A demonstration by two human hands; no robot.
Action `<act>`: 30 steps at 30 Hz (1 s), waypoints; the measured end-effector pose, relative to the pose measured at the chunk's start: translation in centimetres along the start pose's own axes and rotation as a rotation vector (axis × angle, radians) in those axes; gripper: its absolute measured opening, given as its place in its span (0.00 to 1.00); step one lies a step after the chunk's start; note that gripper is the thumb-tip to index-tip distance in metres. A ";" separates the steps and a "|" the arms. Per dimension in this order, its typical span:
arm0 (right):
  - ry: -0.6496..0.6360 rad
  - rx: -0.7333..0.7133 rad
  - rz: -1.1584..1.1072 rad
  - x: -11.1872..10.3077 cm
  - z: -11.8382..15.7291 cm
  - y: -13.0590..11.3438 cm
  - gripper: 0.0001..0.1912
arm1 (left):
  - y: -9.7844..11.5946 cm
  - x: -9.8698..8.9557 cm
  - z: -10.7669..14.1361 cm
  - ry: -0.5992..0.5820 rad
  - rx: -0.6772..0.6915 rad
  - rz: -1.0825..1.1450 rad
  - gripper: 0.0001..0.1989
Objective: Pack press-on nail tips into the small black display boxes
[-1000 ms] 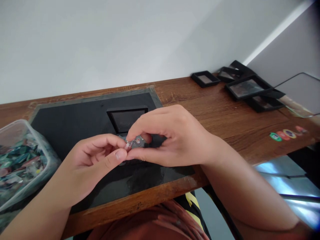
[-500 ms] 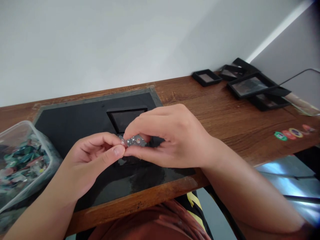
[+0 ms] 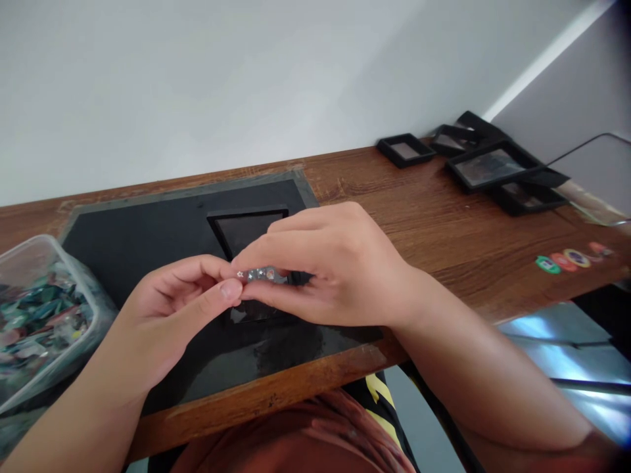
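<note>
- The person is pinching a small grey strip (image 3: pixel 261 274), dotted with white stars, between both hands above the black mat (image 3: pixel 148 236).
- The left hand (image 3: pixel 172 315) is clamping thumb and forefinger on the strip's left end.
- The right hand (image 3: pixel 335 269) is closing its fingers over the strip's right end; the 2 hands are meeting at the fingertips.
- A black shallow tray (image 3: pixel 246 226) is lying on the mat just behind the hands; its contents cannot be told.
- A clear plastic tub (image 3: pixel 44 315) is sitting at the left edge, holding a heap of green, red and silver pieces.
- Several black trays (image 3: pixel 488 167) are resting on the wooden table (image 3: pixel 444 230) at far right, near 4 round tokens (image 3: pixel 566 258).
</note>
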State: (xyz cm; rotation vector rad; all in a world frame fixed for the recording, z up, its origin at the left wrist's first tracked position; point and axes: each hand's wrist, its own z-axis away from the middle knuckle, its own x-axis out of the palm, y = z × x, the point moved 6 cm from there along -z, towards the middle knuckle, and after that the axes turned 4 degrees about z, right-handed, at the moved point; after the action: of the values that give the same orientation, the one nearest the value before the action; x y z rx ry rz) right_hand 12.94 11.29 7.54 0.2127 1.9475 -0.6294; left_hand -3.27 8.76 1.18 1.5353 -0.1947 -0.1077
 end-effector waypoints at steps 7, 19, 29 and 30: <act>-0.076 0.049 0.063 0.0 0.0 0.0 0.12 | -0.1 -0.5 0.1 0.036 0.004 0.009 0.04; -0.066 -0.028 -0.019 0.3 0.1 -0.2 0.09 | -0.6 -0.1 0.2 -0.019 -0.026 -0.050 0.11; -0.005 -0.073 -0.067 0.2 0.0 0.0 0.05 | -0.1 0.4 -0.2 -0.044 0.023 -0.088 0.12; -0.004 -0.081 -0.070 0.2 0.0 0.1 0.05 | -0.1 0.4 -0.2 -0.051 0.023 -0.094 0.12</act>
State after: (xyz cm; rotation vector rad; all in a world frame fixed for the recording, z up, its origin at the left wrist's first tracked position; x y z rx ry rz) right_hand 12.85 11.35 7.37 0.0935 1.9796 -0.5948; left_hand -2.79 8.88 1.14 1.5656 -0.1645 -0.2194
